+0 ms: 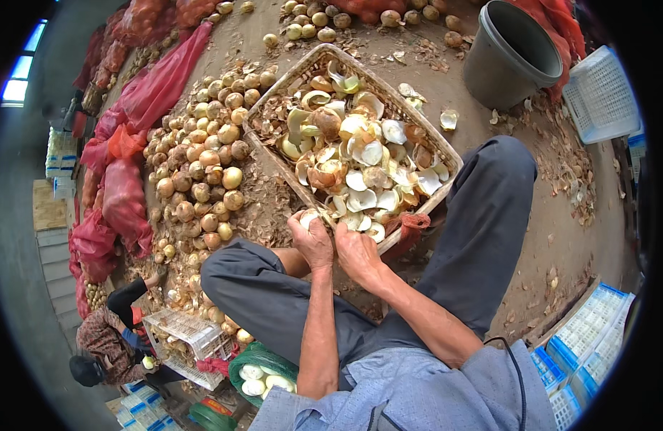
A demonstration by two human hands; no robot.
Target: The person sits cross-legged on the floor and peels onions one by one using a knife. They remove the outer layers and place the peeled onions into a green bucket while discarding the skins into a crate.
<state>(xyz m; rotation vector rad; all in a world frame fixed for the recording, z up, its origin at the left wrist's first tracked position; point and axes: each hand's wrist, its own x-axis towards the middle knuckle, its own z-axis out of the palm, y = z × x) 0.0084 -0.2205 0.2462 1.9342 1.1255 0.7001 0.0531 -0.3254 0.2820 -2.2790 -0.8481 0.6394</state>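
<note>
My left hand (313, 240) grips a pale, partly peeled onion (309, 218) at the near corner of a crate. Close on its right, my right hand (358, 250) is closed with its thumb and fingers together; whether it holds a small tool or a piece of skin is hidden. Both hands are over the near edge of the plastic crate (288, 175), which is full of onion skins and cut outer layers (363, 153). A red mesh strip (412, 223) is tied on the crate's near side.
Unpeeled onions (199, 161) lie heaped on the left, before red mesh sacks (127, 199). A grey bucket (504, 59) stands back right. Peeled onions fill a green mesh bag (261, 372) near my left knee. A co-worker (113, 345) sits lower left beside a white crate (188, 339).
</note>
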